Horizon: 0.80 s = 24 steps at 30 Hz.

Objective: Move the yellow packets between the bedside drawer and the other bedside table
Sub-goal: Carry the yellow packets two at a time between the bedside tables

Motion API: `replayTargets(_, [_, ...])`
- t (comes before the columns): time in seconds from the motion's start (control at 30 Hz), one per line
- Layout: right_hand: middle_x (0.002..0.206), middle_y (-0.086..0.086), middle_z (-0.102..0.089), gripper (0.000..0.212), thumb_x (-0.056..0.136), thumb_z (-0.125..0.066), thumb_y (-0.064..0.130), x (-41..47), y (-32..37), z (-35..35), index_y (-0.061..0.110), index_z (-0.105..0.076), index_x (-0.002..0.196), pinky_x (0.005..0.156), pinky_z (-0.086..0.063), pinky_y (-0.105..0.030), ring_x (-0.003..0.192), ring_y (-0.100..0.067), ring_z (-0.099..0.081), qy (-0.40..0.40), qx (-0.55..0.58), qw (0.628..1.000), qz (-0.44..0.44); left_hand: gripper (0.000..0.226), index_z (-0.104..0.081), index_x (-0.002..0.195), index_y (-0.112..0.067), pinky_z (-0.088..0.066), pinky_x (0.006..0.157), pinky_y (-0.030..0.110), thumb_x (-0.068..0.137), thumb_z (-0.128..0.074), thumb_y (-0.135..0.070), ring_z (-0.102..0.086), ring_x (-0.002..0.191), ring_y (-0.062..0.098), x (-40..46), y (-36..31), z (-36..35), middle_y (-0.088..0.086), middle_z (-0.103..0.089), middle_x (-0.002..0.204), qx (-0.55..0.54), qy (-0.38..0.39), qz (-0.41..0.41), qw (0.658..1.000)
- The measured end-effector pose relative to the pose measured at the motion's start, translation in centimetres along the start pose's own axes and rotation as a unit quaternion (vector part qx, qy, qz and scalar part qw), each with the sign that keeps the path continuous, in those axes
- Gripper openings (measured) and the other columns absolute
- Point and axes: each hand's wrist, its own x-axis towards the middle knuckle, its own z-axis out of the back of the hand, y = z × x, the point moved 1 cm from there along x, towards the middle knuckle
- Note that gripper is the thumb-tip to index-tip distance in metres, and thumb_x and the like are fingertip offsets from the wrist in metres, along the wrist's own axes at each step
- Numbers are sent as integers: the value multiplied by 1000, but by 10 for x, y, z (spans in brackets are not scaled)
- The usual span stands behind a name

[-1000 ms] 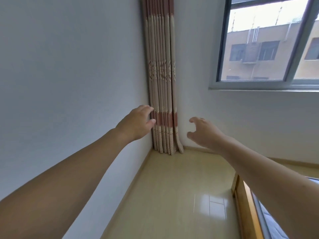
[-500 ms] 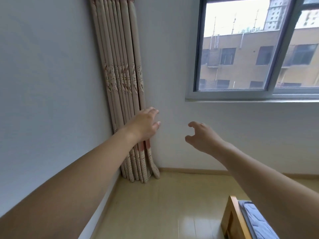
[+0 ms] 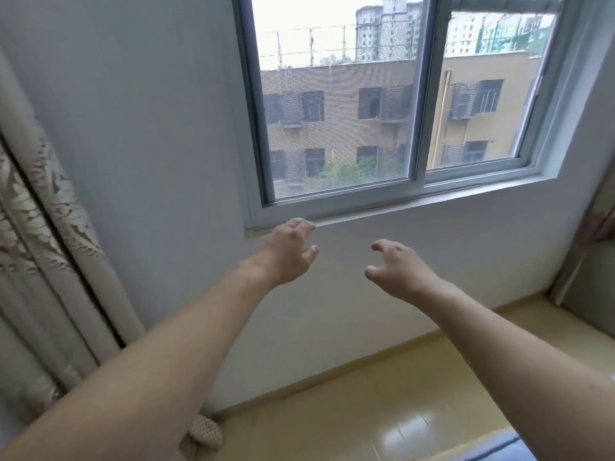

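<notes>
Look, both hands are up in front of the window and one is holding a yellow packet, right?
Not quite. The head view shows both hands raised in front of the window, but the left hand and the right hand hold nothing. Their fingers are loosely spread, and no yellow packet is in view.

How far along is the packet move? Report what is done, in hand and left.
Done: nothing here shows it; no yellow packets, drawer or bedside table are in view. In hand: nothing; the left hand and right hand are held out bare toward the wall under the window. Left: cannot tell from here.
</notes>
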Motion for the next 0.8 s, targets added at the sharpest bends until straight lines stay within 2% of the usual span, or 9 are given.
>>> replayTargets(0.33, [146,-6,-46,56,90,-55,24,238,-139,69,13,-43,143,101,-39,-33,131,-24,-45,-85,2,989,-122,52,-40,147,-16,-32,110,33,100,-52,-32,-41,136,25,316,-40,-61,3,-41,152,-34,1,-115,993])
replayTargets(0.53, [144,-5,-47,54,89,-56,25,341,-229,95,17,-45,142,100,-39,-31,129,-23,-47,-109,-8,975,-195,52,-41,147,-13,-33,106,27,99,-51,-32,-43,135,23,471,-86,-139,4,-42,150,-47,41,-198,978])
replayTargets(0.8, [139,-7,-51,53,88,-58,24,453,-367,160,17,-49,140,96,-44,-29,121,-25,-54,-189,-3,928,-321,48,-42,145,-16,-37,105,31,99,-49,-31,-47,131,25,682,-185,-227,4,-44,148,-75,72,-340,935])
